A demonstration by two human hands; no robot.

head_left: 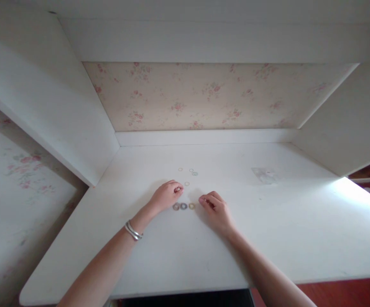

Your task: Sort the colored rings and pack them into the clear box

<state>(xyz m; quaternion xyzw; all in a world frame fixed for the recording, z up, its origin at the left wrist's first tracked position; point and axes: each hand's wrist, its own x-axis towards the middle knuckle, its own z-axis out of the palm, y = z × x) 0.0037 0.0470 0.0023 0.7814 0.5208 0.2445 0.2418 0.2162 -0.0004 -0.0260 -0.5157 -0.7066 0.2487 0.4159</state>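
My left hand [168,194], with a silver bracelet [133,231] on its wrist, is closed in a pinch over the white desk. Whatever its fingertips hold, if anything, is too small to make out. To the right, my right hand [216,209] is also closed, thumb against curled fingers; its contents are hidden. Between the hands lie three thicker rings in a row: a brownish ring [176,209], a dark grey ring [183,209] and a yellowish ring [192,209]. Beyond them, several thin rings lie loosely, including a thin ring [186,185] near my left fingertips.
A clear plastic bag [264,175] lies flat at the right on the white desktop [172,260]. White side panels [53,85] and a low back ledge [204,137] bound the desk, with an overhead shelf above. Floral wallpaper [204,96] shows behind.
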